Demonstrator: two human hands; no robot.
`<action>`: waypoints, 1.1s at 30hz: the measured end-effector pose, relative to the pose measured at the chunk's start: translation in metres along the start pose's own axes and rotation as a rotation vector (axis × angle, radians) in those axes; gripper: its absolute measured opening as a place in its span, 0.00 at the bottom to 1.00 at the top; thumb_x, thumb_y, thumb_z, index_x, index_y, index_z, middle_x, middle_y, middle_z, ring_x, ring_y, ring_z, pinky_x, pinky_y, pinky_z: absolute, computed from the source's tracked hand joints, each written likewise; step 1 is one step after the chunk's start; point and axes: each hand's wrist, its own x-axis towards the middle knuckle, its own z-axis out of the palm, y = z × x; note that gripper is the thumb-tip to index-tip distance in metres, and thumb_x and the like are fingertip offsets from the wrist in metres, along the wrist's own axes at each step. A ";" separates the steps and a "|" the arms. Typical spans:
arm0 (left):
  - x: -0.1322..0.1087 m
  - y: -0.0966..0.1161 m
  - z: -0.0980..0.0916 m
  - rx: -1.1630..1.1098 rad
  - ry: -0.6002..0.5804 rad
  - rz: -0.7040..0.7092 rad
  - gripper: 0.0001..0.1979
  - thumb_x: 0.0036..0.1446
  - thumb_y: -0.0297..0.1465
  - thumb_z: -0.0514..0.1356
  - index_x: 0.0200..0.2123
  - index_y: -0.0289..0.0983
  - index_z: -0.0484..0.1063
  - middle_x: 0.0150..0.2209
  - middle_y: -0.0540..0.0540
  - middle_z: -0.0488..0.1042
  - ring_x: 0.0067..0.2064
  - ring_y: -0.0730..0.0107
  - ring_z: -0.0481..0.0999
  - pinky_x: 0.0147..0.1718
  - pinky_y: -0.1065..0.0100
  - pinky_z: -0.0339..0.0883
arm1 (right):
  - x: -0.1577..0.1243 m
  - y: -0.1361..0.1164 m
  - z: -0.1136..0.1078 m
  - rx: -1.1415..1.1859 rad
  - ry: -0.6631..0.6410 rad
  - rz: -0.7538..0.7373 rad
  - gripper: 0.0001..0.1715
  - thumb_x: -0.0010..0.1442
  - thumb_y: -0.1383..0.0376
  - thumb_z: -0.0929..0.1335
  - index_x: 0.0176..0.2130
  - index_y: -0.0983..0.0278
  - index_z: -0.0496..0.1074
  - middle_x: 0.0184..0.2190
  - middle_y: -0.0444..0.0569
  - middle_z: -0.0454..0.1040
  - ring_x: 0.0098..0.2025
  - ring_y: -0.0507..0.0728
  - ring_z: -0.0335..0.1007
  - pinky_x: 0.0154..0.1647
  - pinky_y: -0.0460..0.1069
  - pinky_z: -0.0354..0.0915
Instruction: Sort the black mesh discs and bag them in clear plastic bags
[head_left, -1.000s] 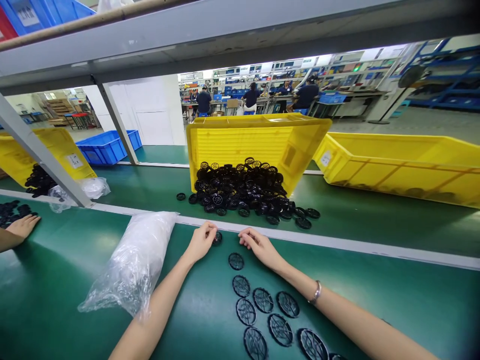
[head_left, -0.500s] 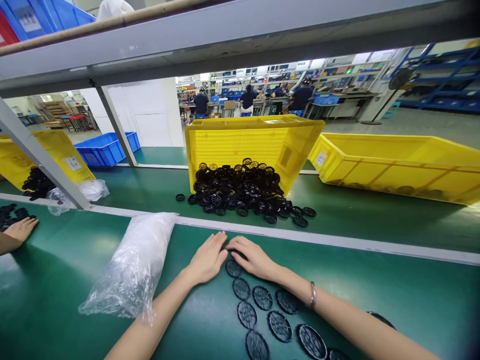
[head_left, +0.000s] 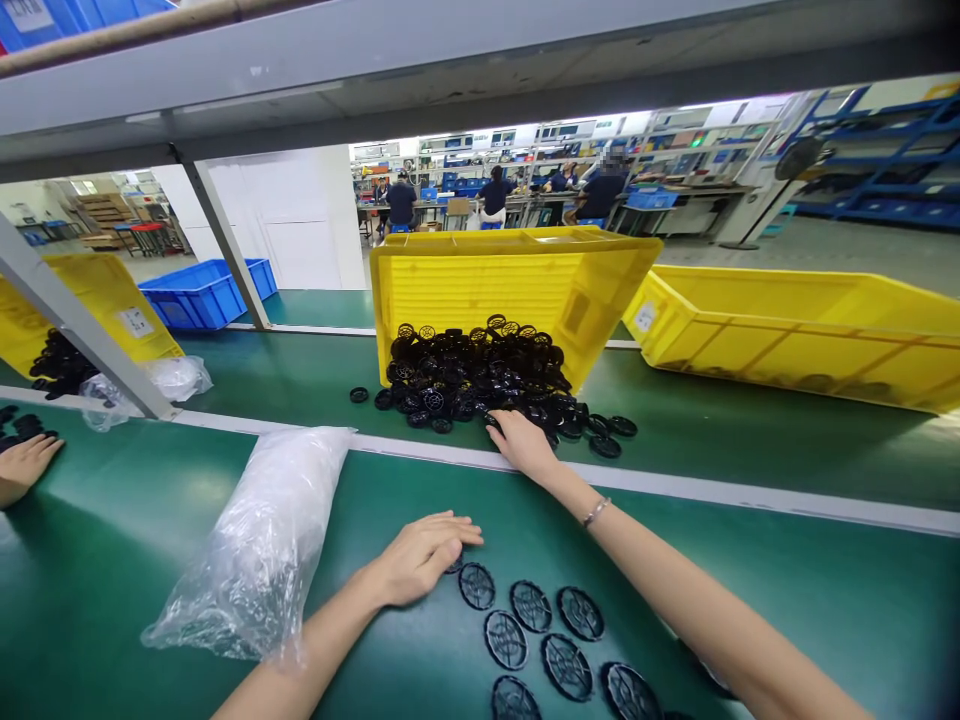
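Observation:
My left hand (head_left: 424, 557) lies flat on the green table with fingers stretched out, partly covering a black spoked plastic wheel. Right below it, several similar black wheels (head_left: 505, 640) lie flat in loose rows. My right hand (head_left: 523, 440) reaches over the white strip to the front of a pile of black wheels (head_left: 480, 365). Its fingers are curled at one wheel (head_left: 491, 420) at the pile's edge, mostly hidden by the fingers. The pile spills from a tipped yellow bin (head_left: 510, 280).
A clear plastic bag with white contents (head_left: 262, 530) lies beside my left forearm. Another yellow bin (head_left: 795, 340) stands right, a blue crate (head_left: 202, 295) left. A co-worker's hand (head_left: 26, 465) rests at the far left. A shelf beam (head_left: 450, 70) crosses overhead.
My right hand has moved from beside my left hand up and forward to the wheel pile. My left hand has shifted slightly down and right, over the wheels at the row's end.

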 end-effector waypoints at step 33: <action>-0.003 0.036 0.050 0.571 -0.231 0.150 0.32 0.65 0.45 0.55 0.69 0.46 0.55 0.71 0.42 0.52 0.71 0.50 0.51 0.68 0.41 0.46 | -0.267 -0.123 -0.083 0.048 -0.595 -0.517 0.34 0.67 0.58 0.66 0.68 0.53 0.57 0.68 0.54 0.59 0.71 0.65 0.46 0.71 0.69 0.37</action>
